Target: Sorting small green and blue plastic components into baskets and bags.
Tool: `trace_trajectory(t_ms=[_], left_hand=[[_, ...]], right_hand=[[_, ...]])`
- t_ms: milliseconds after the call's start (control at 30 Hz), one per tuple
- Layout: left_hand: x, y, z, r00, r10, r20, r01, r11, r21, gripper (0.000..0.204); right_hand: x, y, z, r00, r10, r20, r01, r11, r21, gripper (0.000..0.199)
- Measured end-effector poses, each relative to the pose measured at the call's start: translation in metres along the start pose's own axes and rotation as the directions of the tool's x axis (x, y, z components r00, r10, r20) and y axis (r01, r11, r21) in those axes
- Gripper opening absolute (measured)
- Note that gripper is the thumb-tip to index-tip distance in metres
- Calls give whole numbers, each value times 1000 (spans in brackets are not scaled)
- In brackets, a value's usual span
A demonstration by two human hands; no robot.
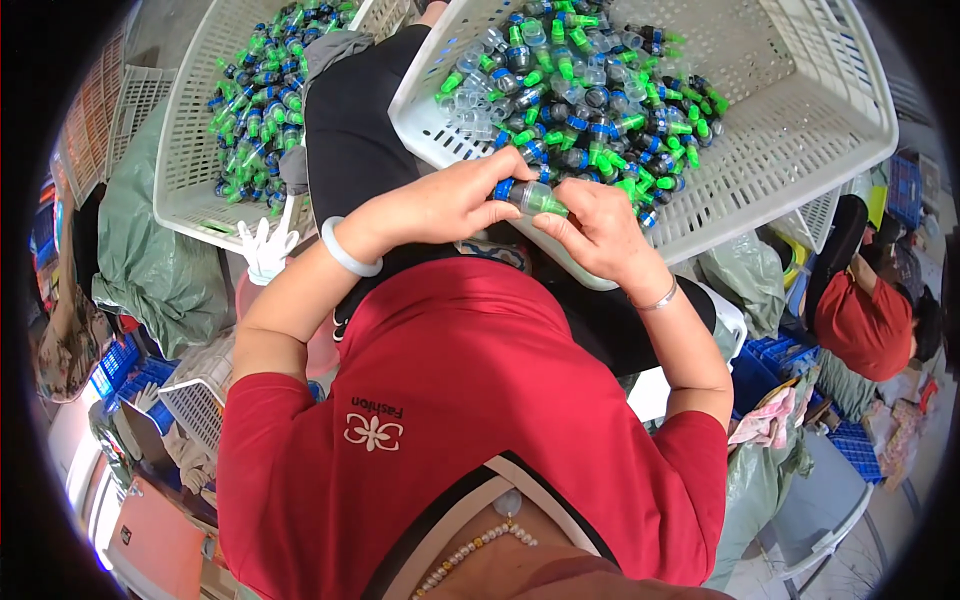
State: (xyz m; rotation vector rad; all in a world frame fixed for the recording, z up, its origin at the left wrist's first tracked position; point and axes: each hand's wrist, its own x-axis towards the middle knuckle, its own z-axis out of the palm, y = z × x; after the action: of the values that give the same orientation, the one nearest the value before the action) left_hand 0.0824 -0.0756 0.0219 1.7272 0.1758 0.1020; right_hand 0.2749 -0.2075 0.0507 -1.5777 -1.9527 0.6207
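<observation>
Between my two hands is a small plastic piece (533, 197) with a clear cover, a blue ring and a green tip. My left hand (455, 203) pinches its blue end between thumb and fingers. At the green end, the thumb and fingers of my right hand (603, 228) close on the clear cover. Just beyond my hands stands a large white slatted basket (800, 150), tilted toward me. Inside it lies a heap of similar pieces (575, 90) in green, blue, clear and dark plastic, with loose clear covers (478, 112) at the heap's left.
A second white basket (180, 165) at the far left holds more such pieces (258, 125). A white glove (266, 248) hangs near its front. Green sacks (150, 250) and blue crates (770, 365) stand at the sides. Another person in red (868, 325) is at the right.
</observation>
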Motion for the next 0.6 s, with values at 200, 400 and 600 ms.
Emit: trace_trajectory(t_ms=[200, 400, 600], left_hand=[[-10, -5, 15, 966, 198, -166, -109, 894, 435, 44], [-26, -18, 15, 915, 282, -289, -71, 817, 572, 50], [-63, -29, -72, 608, 414, -677, 465, 506, 727, 36]], right_hand=[[2, -3, 15, 720, 569, 398, -624, 279, 730, 33], [23, -1, 29, 676, 465, 571, -660, 39, 750, 26], [46, 72, 7, 791, 451, -414, -506, 862, -26, 32]])
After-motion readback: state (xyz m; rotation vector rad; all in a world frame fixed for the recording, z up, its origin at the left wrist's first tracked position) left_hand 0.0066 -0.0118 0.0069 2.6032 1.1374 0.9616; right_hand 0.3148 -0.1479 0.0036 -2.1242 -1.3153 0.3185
